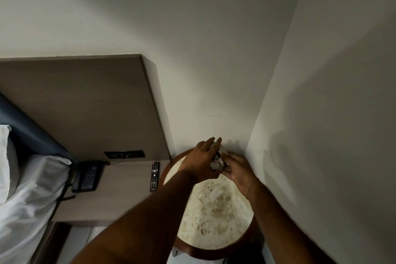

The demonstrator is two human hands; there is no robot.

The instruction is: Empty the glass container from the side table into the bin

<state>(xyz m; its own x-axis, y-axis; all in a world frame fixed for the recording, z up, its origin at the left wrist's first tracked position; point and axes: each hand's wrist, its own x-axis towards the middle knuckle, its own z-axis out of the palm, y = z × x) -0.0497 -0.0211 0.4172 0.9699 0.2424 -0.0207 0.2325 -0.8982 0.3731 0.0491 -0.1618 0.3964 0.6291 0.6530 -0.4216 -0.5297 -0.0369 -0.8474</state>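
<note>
A small clear glass container (pixel 217 159) stands at the far end of the round marble-topped side table (pixel 216 210), close to the wall corner. My left hand (pixel 200 162) lies against its left side and top, with the fingers stretched out past it. From the right, my right hand (pixel 237 169) curls its fingers around the lower part. The hands hide most of the glass, and I cannot tell what is in it. No bin is in view.
A wooden bedside shelf (pixel 120 199) to the left carries a black telephone (pixel 86 177) and a remote control (pixel 154 176). A bed with white linen (pixel 25 210) lies further left. Walls close in behind and to the right of the table.
</note>
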